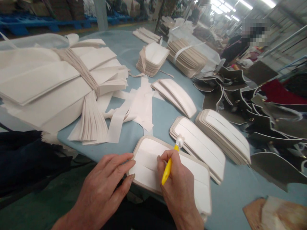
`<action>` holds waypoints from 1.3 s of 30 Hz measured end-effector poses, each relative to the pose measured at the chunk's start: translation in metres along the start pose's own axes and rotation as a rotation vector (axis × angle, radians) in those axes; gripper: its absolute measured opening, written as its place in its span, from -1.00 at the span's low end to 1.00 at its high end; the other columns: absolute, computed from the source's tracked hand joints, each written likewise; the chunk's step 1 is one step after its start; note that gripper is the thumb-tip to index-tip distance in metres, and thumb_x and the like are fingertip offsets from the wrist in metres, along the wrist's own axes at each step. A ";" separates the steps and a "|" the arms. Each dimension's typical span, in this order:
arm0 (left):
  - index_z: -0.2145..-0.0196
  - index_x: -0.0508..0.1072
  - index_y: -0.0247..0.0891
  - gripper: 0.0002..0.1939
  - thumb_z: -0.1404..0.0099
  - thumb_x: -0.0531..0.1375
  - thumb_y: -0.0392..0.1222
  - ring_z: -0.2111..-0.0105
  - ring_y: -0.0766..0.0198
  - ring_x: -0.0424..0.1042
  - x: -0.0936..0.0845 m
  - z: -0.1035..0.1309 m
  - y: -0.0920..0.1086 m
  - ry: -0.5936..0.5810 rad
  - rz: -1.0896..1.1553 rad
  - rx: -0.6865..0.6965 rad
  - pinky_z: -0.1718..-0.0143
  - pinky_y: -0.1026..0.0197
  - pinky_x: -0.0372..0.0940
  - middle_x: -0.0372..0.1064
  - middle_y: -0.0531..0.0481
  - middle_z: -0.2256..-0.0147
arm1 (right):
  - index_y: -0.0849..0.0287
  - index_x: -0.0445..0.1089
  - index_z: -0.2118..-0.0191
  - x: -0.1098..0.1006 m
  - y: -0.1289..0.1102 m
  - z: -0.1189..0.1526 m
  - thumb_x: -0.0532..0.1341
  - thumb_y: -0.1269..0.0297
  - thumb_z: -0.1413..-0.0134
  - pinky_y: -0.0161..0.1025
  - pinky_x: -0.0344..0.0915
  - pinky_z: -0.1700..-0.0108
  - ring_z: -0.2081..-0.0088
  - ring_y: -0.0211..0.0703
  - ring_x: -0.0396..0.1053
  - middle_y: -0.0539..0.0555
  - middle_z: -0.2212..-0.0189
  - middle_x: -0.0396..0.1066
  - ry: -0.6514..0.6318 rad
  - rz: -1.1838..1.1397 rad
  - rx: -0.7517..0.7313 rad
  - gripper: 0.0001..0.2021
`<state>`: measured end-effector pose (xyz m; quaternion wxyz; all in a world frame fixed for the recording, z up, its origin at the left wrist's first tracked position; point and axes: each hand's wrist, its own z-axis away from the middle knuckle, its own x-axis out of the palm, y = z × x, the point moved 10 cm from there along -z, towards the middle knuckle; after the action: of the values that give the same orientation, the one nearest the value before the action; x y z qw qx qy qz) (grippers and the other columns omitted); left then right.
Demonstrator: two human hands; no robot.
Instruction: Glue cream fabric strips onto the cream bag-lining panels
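In the head view, a stack of cream rounded panels [147, 156] with white facings lies at the table's near edge. My left hand [109, 182] rests at the stack's left end, its fingers stretched out and touching the edge, holding nothing. My right hand [178, 182] is closed around a yellow-handled brush [168, 169], whose whitish clumped head points up and away from me. This hand is over the middle of the top panel, fingertips close to its surface. Just beyond lies a second stack of curved panels [199, 143], with another stack [225, 132] to its right.
A large bundle of cream pieces [40, 76] is at the left, beside pale strips [141, 105]. Tied panels [155, 54] and a bagged bundle [187, 54] stand farther back. Dark pieces with white edges [268, 121] crowd the right. A brown stained piece [283, 212] lies near right.
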<state>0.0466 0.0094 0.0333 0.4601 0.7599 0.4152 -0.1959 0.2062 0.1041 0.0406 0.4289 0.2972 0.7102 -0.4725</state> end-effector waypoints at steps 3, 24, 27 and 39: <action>-0.04 0.50 -0.20 -0.75 -0.43 0.19 -0.23 -0.06 0.13 0.44 0.010 0.001 0.009 -0.025 -0.065 0.088 -0.17 0.08 0.32 0.53 -0.07 -0.10 | -0.01 0.23 0.30 0.002 0.000 0.002 0.04 0.26 -0.32 -0.30 0.10 0.55 0.66 -0.13 0.37 -0.18 0.64 0.33 -0.005 -0.006 0.007 -0.87; -0.18 0.43 -0.13 -0.61 -0.47 0.07 -0.05 -0.27 -0.08 0.28 0.045 0.011 -0.002 -0.189 -0.246 0.179 -0.14 -0.06 0.23 0.39 -0.04 -0.28 | 0.03 0.28 0.29 -0.033 0.026 0.010 0.14 0.29 -0.28 -0.36 0.09 0.46 0.57 -0.23 0.39 -0.16 0.57 0.40 -0.089 -0.073 -0.048 -0.92; -0.16 0.43 -0.15 -0.61 -0.47 0.06 -0.04 -0.23 -0.10 0.32 0.044 0.007 0.000 -0.183 -0.251 0.220 -0.10 -0.07 0.23 0.43 -0.06 -0.25 | 0.04 0.28 0.28 -0.053 0.043 0.018 0.16 0.27 -0.32 -0.38 0.12 0.43 0.56 -0.27 0.38 -0.17 0.55 0.40 -0.072 -0.060 -0.047 -0.91; -0.33 0.23 0.12 -0.49 -0.46 0.05 -0.04 -0.29 -0.12 0.29 0.054 0.013 -0.022 -0.178 -0.160 0.202 -0.25 -0.25 0.20 0.30 0.07 -0.34 | 0.05 0.28 0.30 -0.106 0.128 0.044 0.21 0.20 -0.32 -0.36 0.15 0.41 0.54 -0.23 0.38 -0.14 0.54 0.40 0.138 0.042 0.036 -0.85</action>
<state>0.0611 0.0271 -0.0217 0.3992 0.7466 0.4101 -0.3393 0.3749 0.1102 0.0740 0.3834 0.3518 0.7230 -0.4545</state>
